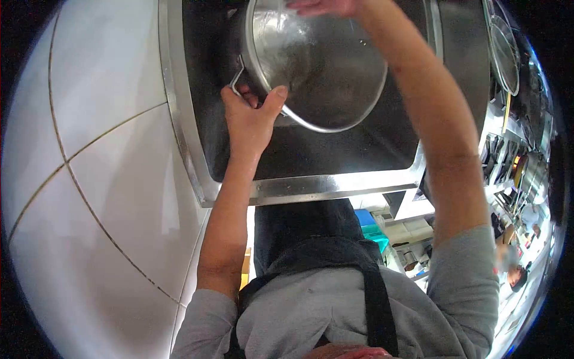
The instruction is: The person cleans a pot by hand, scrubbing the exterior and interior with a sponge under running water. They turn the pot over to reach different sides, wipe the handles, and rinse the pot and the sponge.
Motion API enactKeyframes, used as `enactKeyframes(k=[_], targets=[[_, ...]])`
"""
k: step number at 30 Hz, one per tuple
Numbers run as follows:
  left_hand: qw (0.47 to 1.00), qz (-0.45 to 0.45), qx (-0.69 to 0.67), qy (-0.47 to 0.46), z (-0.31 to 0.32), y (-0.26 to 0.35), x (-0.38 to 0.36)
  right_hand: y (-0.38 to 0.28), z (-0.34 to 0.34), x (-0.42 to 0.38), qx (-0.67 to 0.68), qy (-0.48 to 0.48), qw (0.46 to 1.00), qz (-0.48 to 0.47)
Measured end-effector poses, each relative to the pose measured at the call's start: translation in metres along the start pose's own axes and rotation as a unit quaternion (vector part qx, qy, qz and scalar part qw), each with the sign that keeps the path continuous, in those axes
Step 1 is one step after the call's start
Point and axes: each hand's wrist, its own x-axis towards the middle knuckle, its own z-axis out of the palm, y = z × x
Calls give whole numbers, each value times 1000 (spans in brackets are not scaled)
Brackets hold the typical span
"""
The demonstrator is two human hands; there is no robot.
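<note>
A large stainless steel pot (326, 72) lies tilted in the sink (335, 152), its wide mouth facing me. My left hand (252, 113) is closed on the pot's rim and side handle, with the thumb over the rim and the fingers behind it. At the top edge of the view, my right hand (326, 7) reaches over the pot's mouth. Its fingers look stretched out and somewhat blurred, and part of the hand is cut off by the frame. I see nothing held in it.
White wall tiles (119, 179) run close along the left. The sink's metal front edge (311, 186) lies against my body side. To the right hang round wire strainers (504, 54), with racks of kitchenware below. Another person (515, 276) stands at the far right.
</note>
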Motion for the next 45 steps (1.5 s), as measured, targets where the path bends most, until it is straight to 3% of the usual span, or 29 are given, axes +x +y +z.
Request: enactKeyframes(k=[1, 3, 4, 5, 6, 8, 10, 11, 12, 14, 15, 17, 24, 28, 32, 34, 36, 37, 38, 39, 41, 45], targets=[[1000, 1, 17, -16, -3, -2, 3, 13, 4, 7, 43, 10, 998, 45], [997, 11, -64, -38, -3, 9, 0, 65, 1, 29, -14, -50, 997, -65], [994, -31, -82, -66, -9, 17, -1, 77, -3, 24, -12, -49, 994, -93], [996, -43, -53, -61, -14, 26, -3, 70, 0, -15, -116, 13, 985, -127], [997, 3, -32, -65, -22, 4, 2, 67, -10, -33, -316, 128, 906, -252], [993, 10, -28, -113, -40, -18, 9, 49, -49, -58, -383, 295, 755, -443], [992, -35, -14, -119, -43, -3, 4, -5, -102, -73, -433, 404, 673, -444], [989, -80, 6, -124, -44, 4, 2, -40, -109, -93, -375, 383, 715, -448], [989, -79, 6, -121, -44, 5, 3, -65, -140, -82, -441, 428, 680, -400], [988, -89, 2, -126, -40, 5, 14, -115, -191, -43, -608, 403, 635, -255], [988, -72, -8, -133, -37, -8, 25, -126, -216, -20, -607, 403, 634, -259], [987, -67, -11, -147, -30, -10, 38, -129, -254, 27, -730, 191, 605, -255], [984, -98, -5, -152, -20, -72, 58, -136, -257, 65, -780, 153, 595, -122], [984, -104, -33, -142, -20, -80, 57, -143, -247, 46, -776, 167, 601, -94], [984, -93, -14, -154, -24, -72, 55, -163, -238, -1, -706, 242, 655, -122], [984, -89, -27, -154, -21, -68, 54, -146, -197, -67, -501, 255, 782, -270], [994, -51, -20, -89, -19, -71, 54, -121, -167, -112, -371, 204, 835, -351], [994, -57, -19, -88, -18, -63, 50, -108, -153, -123, -371, 200, 838, -347], [976, 121, 176, 35, -16, -46, 41, -90, -138, -133, -268, 157, 904, -293], [875, 289, 359, 149, -14, -28, 33, -71, -123, -139, -157, 112, 954, -229], [888, 392, 237, 47, 1, 16, 30, -32, -102, -140, 78, 17, 993, -82], [857, 501, 113, -39, 59, 67, 53, 33, -82, -103, 43, -86, 995, 16]])
